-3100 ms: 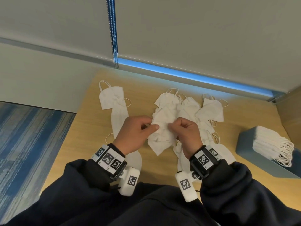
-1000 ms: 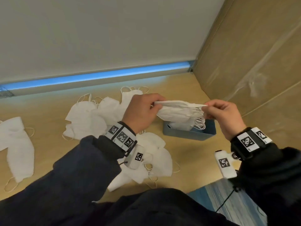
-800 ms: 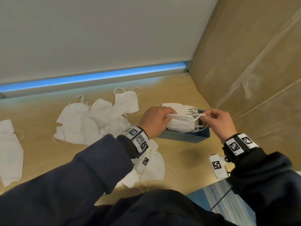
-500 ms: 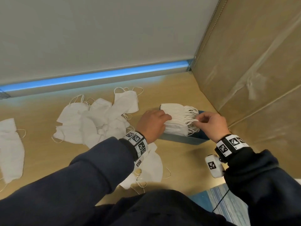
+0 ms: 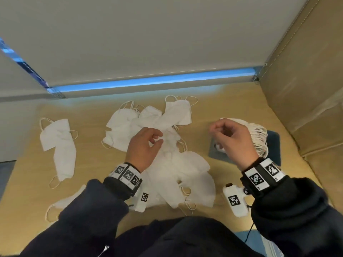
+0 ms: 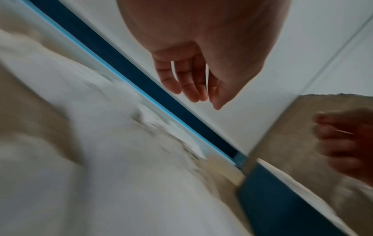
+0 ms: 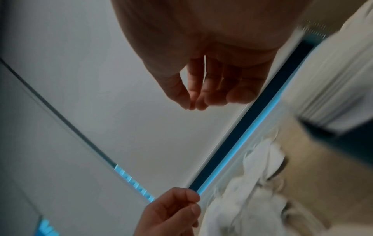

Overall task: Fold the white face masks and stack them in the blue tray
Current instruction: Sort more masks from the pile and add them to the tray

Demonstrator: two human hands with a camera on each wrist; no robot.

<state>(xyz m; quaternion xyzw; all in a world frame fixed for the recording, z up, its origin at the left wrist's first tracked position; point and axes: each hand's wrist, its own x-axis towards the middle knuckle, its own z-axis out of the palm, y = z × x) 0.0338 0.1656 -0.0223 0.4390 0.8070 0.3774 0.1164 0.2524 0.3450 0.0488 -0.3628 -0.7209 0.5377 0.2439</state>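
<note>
A loose pile of unfolded white masks [image 5: 167,164] lies in the middle of the wooden table [image 5: 92,112]. My left hand [image 5: 157,140] hovers just above the pile with loosely curled fingers and holds nothing; the left wrist view shows this hand [image 6: 197,95] empty too. To the right, the blue tray [image 5: 274,145] carries a stack of folded masks [image 5: 259,138], ear loops hanging off its right side. My right hand [image 5: 215,129] hangs in front of the tray, partly hiding it. Its thumb and fingertips nearly meet and hold nothing in the right wrist view [image 7: 193,103].
A single mask [image 5: 59,143] lies apart at the left, and another [image 5: 68,201] sits by my left sleeve. A tan wall panel [image 5: 306,89] rises close behind the tray. A blue-lit sill [image 5: 148,83] bounds the table's far edge.
Both hands laid the folded mask onto the stack in the tray and let go. They then drew back to the left, and the left hand now hovers over the loose pile.
</note>
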